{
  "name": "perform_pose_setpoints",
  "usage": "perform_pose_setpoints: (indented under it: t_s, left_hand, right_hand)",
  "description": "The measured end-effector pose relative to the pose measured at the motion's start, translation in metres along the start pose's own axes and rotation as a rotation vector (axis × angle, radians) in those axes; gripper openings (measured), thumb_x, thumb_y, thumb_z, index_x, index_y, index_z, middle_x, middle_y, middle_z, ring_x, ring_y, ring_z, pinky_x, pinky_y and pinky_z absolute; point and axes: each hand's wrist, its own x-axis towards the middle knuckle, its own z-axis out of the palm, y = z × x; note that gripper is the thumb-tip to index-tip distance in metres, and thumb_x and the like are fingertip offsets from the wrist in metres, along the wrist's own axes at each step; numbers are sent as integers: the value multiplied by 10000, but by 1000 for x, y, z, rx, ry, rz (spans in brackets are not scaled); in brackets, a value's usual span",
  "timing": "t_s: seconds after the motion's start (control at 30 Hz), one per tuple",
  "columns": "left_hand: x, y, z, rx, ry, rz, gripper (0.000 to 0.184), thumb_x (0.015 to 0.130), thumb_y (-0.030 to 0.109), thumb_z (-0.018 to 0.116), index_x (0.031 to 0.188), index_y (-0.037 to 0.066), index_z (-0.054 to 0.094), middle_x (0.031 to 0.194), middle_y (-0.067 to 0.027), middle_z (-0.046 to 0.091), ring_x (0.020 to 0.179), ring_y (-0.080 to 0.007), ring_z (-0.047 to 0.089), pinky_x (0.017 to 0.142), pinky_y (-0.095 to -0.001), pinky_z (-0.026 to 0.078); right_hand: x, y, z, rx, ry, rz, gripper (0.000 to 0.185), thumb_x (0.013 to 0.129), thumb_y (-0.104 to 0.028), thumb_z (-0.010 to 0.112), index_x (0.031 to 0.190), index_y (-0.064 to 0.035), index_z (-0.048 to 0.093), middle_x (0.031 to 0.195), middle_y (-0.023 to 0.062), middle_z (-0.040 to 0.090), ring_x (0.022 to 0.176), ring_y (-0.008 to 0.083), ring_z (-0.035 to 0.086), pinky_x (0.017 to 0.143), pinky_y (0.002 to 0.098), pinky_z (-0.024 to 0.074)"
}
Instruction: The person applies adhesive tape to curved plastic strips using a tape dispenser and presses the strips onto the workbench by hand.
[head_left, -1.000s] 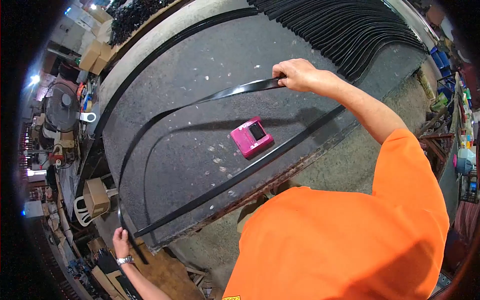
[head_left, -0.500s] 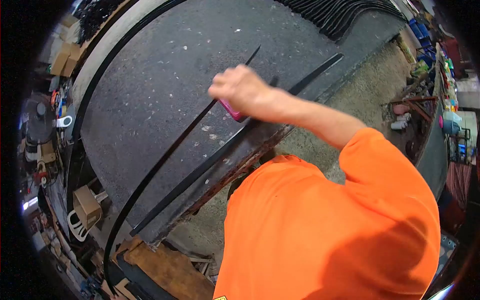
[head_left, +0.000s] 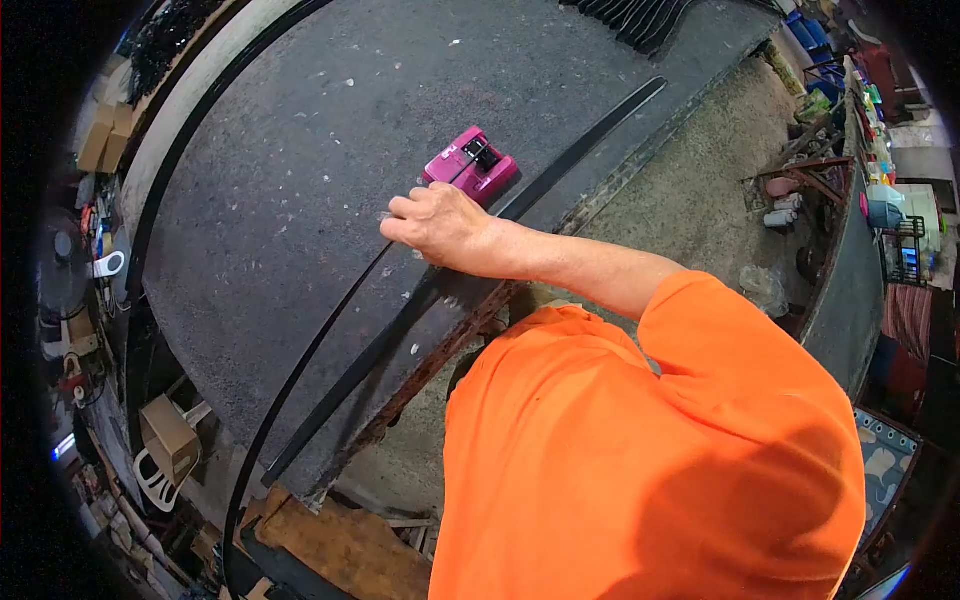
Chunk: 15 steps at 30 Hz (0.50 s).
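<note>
My right hand (head_left: 435,225) is closed around a long, thin black strip (head_left: 330,325) above the dark worktable (head_left: 270,190). From my fingers the strip bends down to the lower left. Its other end reaches up to the black part of a pink plastic device (head_left: 497,177), just beyond my knuckles; I cannot tell whether it sits inside. A wider flat black bar (head_left: 590,140) lies along the table's near edge, partly hidden under my hand and forearm. My left hand is outside the view.
Several wavy black strips (head_left: 640,22) lie at the table's far right corner. A long curved black band (head_left: 165,190) runs along the left side. Below the table's near corner is a brown sheet (head_left: 335,550). A cardboard box (head_left: 168,438) stands at lower left.
My right hand has drawn back toward the lower left, bringing the strip's far end back to the pink device. The device, mostly covered before, now shows. The whole view has shifted slightly.
</note>
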Motion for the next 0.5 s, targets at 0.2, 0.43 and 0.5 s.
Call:
perform_pose_setpoints:
  t_s: [0.2,0.43,0.5]
  left_hand:
    - [8,13,15,-3,8,83,302,975,210,554,1236,91,646,1113,-153,713,994,-360,675,857,-464,522]
    - [-8,90,41,-130,-52,274,298,975,270,543,1251,208,635,1104,-151,714,1010,-368,673,820,-499,522]
    - [-70,136,-8,-164,-90,270,307,963,269,547,1257,215,617,1102,-178,706,989,-416,668,815,-538,517]
  right_hand:
    - [-16,34,-10,-76,28,31,164,719,-79,666,846,-107,567,832,79,582,820,292,645,676,428,522]
    - [-52,106,-37,-220,-34,227,332,687,-46,699,996,-121,603,934,71,614,891,302,659,733,428,549]
    - [-65,129,-49,-276,-94,280,370,677,-53,724,1019,-127,605,951,83,615,901,311,659,749,435,549]
